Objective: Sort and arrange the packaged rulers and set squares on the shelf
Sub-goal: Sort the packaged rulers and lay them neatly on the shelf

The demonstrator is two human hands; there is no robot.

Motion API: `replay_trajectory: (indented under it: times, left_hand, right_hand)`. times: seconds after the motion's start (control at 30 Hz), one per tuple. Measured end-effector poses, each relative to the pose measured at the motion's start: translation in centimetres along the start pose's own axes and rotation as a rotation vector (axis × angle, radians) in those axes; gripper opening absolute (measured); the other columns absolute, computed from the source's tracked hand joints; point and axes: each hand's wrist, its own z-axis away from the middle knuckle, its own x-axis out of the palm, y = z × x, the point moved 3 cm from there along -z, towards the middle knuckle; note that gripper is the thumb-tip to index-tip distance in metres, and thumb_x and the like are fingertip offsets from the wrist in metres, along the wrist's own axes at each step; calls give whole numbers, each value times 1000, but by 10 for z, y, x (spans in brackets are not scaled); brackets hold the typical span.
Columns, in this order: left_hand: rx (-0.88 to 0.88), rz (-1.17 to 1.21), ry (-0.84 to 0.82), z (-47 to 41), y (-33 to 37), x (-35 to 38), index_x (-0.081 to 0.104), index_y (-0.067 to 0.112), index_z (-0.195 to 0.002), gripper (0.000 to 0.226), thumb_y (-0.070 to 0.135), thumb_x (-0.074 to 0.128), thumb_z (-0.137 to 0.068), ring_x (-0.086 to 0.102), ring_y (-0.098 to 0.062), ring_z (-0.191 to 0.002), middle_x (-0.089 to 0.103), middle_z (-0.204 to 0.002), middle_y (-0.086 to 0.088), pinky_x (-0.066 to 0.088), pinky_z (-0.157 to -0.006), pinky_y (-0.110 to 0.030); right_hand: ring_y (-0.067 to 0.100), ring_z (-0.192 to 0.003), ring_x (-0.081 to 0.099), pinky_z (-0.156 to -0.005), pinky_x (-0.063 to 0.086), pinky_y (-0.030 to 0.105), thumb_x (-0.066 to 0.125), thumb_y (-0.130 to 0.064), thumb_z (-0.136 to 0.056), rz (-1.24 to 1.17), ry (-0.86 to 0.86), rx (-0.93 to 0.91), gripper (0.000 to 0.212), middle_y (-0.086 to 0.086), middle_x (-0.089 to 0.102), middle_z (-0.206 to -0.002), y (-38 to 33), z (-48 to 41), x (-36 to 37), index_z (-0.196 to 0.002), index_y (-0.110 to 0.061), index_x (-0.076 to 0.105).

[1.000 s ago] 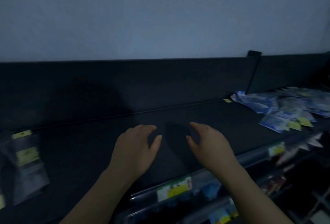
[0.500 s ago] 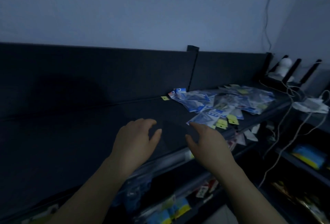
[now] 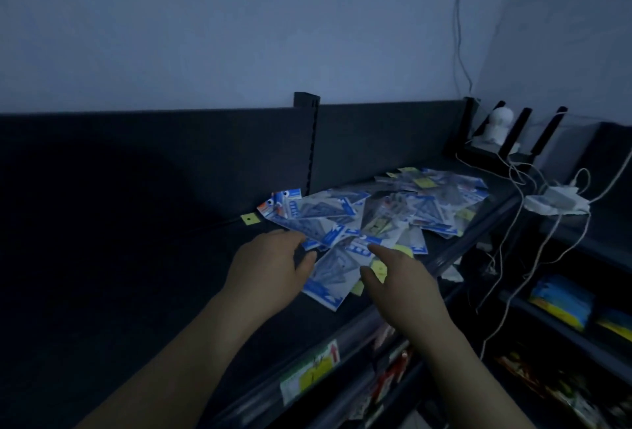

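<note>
Only the head cam here, and it's pretty dim. The packaged rulers and set squares (image 3: 376, 220) lie in a loose, overlapping heap on the right part of the dark top shelf (image 3: 136, 274), spreading from near the upright post (image 3: 306, 141) at the back out to the front lip. The left hand (image 3: 270, 264) hangs at the heap's near-left edge, fingers loosely curved and gripping nothing; I can't tell if the fingertips touch a pack. The right hand (image 3: 400, 278) is over the nearest packs, fingers stretched out and relaxed, also holding nothing. A small yellow tag (image 3: 249, 219) sits just left of the heap. Further right I see a white plug block (image 3: 557, 202) with cables and a little white camera (image 3: 496, 127). A price label (image 3: 309, 374) is on the front rail between the forearms.
</note>
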Motion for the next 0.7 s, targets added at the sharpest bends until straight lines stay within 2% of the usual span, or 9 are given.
replay_trajectory:
  times: [0.1,0.27,0.4,0.43,0.53,0.6,0.7]
  left_hand:
    - [22,2,-46,-33,5,12,60,25,-121,35,44,49,-94,59,-11,-95,63,-116,7,48,-77,-27]
    - [72,39,-102,-81,18,40,56,20,-129,41,41,49,-95,58,-13,-108,62,-124,2,48,-87,-27]
    - [77,3,-202,-120,36,76,60,15,-122,38,39,49,-96,59,-18,-103,63,-118,-3,44,-77,-24]
    - [70,-3,-231,-130,40,87,60,14,-121,37,39,49,-96,59,-19,-103,63,-117,-4,46,-79,-25]
    - [18,16,-293,-159,52,118,60,13,-104,28,39,54,-94,61,-23,-100,63,-107,-6,53,-85,-39]
    - [11,0,-309,-176,61,136,54,15,-92,23,38,55,-92,62,-25,-96,63,-101,-9,54,-81,-38]
    - [-9,2,-351,-197,74,155,56,8,-88,30,38,58,-90,62,-28,-82,59,-85,-10,47,-64,-31]
  right_hand:
    - [17,-103,61,-85,48,30,46,-40,-98,0,2,48,50,0,47,-144,18,-25,-4,-146,-26,37]
    - [22,-109,61,-89,48,32,48,-38,-97,5,34,101,50,3,47,-144,52,-63,-10,-144,-21,40]
    - [21,-128,47,-101,43,32,46,-34,-98,45,12,118,49,3,45,-146,84,-94,-10,-144,-18,41]
    - [20,-129,45,-102,42,32,45,-33,-98,58,5,122,48,3,45,-146,93,-103,-10,-143,-17,42]
    - [24,-117,55,-94,48,34,47,-28,-97,62,-11,124,42,9,56,-135,120,-131,-9,-135,-11,51]
    - [25,-105,60,-85,51,34,46,-24,-97,49,-10,107,37,12,62,-124,136,-149,-8,-129,-8,57]
    - [25,-106,61,-84,52,34,48,-26,-97,18,-48,94,38,11,62,-125,157,-172,-9,-132,-13,55]
